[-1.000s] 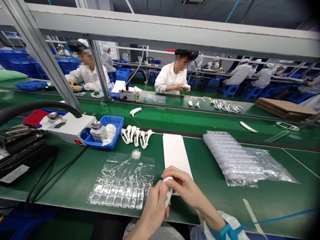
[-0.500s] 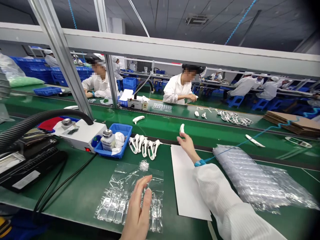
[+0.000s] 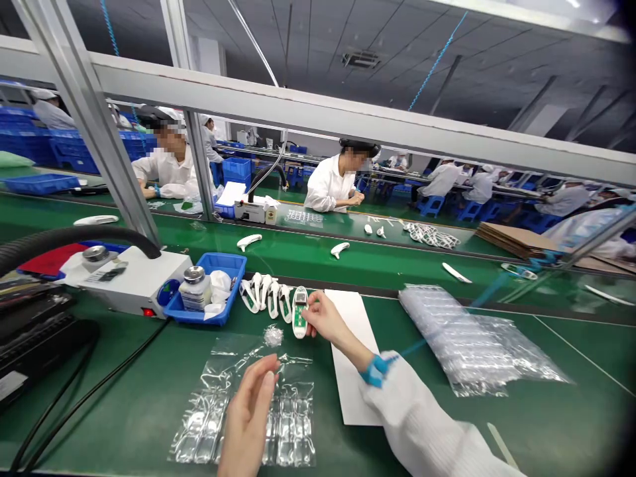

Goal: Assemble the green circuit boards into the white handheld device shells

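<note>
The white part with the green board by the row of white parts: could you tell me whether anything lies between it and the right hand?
Nothing visible does. The right hand already pinches the white part at its edge, beside the row of white parts. The left hand rests apart on the clear plastic tray.

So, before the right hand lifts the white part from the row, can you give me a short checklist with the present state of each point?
1. Right hand has its fingers on the white part: ok.
2. Grip is firm enough to lift: cannot tell.
3. Left hand rests on the clear bag, holding nothing: ok.
4. Other white parts lie close beside the picked one and could be dragged along: not ok.
5. White sheet lies flat on the green table: ok.
6. Blue tray stands apart from the right hand: ok.
</note>
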`<move>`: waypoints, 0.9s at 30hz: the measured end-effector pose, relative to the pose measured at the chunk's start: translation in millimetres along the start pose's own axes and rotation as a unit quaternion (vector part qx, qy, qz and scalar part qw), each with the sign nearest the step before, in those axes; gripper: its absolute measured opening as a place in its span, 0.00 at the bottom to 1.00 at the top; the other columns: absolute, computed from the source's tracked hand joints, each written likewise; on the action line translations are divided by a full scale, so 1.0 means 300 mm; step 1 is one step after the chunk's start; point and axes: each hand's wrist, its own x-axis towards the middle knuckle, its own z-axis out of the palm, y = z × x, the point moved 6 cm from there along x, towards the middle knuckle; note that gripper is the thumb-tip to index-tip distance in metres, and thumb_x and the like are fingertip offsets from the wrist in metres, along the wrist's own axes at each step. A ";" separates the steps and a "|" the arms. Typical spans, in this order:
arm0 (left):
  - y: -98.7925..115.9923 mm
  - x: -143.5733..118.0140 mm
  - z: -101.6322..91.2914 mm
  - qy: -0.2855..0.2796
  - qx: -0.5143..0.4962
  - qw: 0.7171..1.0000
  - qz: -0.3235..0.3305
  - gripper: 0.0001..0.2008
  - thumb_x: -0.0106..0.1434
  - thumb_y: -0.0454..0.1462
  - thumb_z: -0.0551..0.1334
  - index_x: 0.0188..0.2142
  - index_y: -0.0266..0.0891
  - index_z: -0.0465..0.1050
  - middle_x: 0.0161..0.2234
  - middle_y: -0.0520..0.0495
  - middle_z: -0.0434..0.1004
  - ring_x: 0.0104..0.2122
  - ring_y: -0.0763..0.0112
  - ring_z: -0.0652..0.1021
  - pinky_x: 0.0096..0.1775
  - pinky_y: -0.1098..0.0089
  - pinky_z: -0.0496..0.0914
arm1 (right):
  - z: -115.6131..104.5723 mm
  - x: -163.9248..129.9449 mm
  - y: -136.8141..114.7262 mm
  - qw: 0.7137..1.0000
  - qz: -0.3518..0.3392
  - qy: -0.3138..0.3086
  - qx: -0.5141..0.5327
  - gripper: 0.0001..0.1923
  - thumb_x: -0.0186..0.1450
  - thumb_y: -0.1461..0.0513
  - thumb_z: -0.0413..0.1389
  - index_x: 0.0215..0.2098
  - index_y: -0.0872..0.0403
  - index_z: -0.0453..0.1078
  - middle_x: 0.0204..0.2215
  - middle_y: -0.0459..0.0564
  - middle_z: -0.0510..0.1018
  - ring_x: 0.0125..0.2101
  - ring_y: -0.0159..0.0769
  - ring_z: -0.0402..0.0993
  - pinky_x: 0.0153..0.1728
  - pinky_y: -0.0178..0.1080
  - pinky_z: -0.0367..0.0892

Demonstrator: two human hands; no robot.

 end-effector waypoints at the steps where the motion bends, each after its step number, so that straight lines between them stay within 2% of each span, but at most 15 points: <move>1: -0.007 0.003 0.010 -0.008 -0.039 0.999 -0.021 0.23 0.58 0.52 0.62 0.48 0.45 0.71 0.53 0.45 0.72 0.54 0.56 0.71 0.55 0.62 0.64 | 0.021 -0.064 -0.012 1.000 -0.005 -0.024 0.018 0.12 0.60 0.63 0.53 0.34 0.49 0.50 0.16 0.32 0.65 0.12 0.28 0.68 0.12 0.28 0.60; 5: -0.018 -0.009 0.089 -0.096 -0.211 0.971 -0.064 0.22 0.58 0.46 0.65 0.49 0.41 0.70 0.51 0.41 0.74 0.51 0.58 0.74 0.49 0.64 0.69 | 0.113 -0.307 -0.056 0.984 -0.019 -0.145 0.100 0.11 0.62 0.59 0.54 0.35 0.49 0.54 0.21 0.34 0.67 0.15 0.26 0.67 0.16 0.29 0.62; 6: -0.020 -0.017 0.104 -0.114 -0.231 0.964 -0.067 0.20 0.58 0.45 0.65 0.48 0.39 0.70 0.50 0.41 0.74 0.49 0.58 0.75 0.47 0.65 0.70 | 0.122 -0.349 -0.065 0.982 -0.024 -0.162 0.097 0.09 0.63 0.59 0.54 0.36 0.50 0.55 0.21 0.35 0.66 0.16 0.26 0.67 0.17 0.29 0.62; 8: -0.032 -0.034 0.114 -0.119 -0.233 0.962 -0.075 0.18 0.59 0.44 0.64 0.46 0.38 0.70 0.48 0.40 0.75 0.44 0.60 0.77 0.41 0.65 0.72 | 0.115 -0.394 -0.081 0.986 -0.048 -0.154 0.049 0.05 0.65 0.59 0.53 0.36 0.52 0.60 0.23 0.39 0.67 0.21 0.27 0.68 0.22 0.31 0.63; 11: -0.050 -0.058 0.100 -0.094 -0.182 0.976 -0.068 0.18 0.60 0.45 0.63 0.45 0.36 0.69 0.42 0.41 0.76 0.33 0.66 0.78 0.34 0.67 0.73 | 0.085 -0.398 -0.110 0.988 -0.110 -0.106 -0.001 0.05 0.67 0.59 0.51 0.38 0.53 0.66 0.30 0.44 0.70 0.29 0.30 0.68 0.30 0.34 0.65; 14: -0.053 -0.075 0.093 -0.099 -0.121 0.987 -0.035 0.17 0.61 0.45 0.61 0.44 0.36 0.68 0.35 0.45 0.77 0.22 0.74 0.73 0.28 0.70 0.70 | 0.086 -0.381 -0.128 0.983 -0.152 -0.102 -0.003 0.05 0.67 0.60 0.51 0.39 0.53 0.67 0.34 0.46 0.69 0.32 0.32 0.67 0.34 0.35 0.64; 17: -0.063 -0.081 0.090 -0.106 -0.077 0.991 -0.014 0.17 0.62 0.46 0.59 0.44 0.36 0.66 0.31 0.49 0.75 0.21 0.76 0.70 0.25 0.72 0.66 | 0.097 -0.364 -0.125 0.982 -0.161 -0.096 -0.014 0.03 0.66 0.62 0.52 0.34 0.53 0.66 0.32 0.45 0.67 0.30 0.31 0.65 0.32 0.34 0.62; 22: -0.091 -0.076 0.081 -0.117 -0.003 0.993 0.006 0.18 0.64 0.48 0.55 0.45 0.38 0.63 0.30 0.51 0.72 0.21 0.77 0.68 0.23 0.74 0.62 | 0.125 -0.381 -0.125 0.976 -0.185 -0.094 -0.060 0.08 0.68 0.64 0.48 0.30 0.52 0.61 0.29 0.45 0.65 0.29 0.32 0.63 0.31 0.35 0.61; 24: -0.100 -0.071 0.074 -0.112 0.014 0.993 0.016 0.19 0.64 0.50 0.54 0.45 0.38 0.64 0.26 0.54 0.68 0.19 0.77 0.67 0.21 0.74 0.61 | 0.143 -0.422 -0.153 0.961 -0.241 -0.092 -0.101 0.09 0.68 0.66 0.45 0.30 0.52 0.59 0.30 0.46 0.65 0.29 0.33 0.63 0.30 0.36 0.61; 27: -0.108 -0.067 0.061 -0.100 0.010 0.995 0.011 0.18 0.64 0.50 0.54 0.43 0.38 0.64 0.19 0.59 0.61 0.17 0.78 0.62 0.20 0.75 0.57 | 0.169 -0.481 -0.214 0.919 -0.359 -0.097 -0.133 0.09 0.67 0.68 0.42 0.31 0.51 0.58 0.30 0.49 0.66 0.31 0.36 0.64 0.32 0.38 0.62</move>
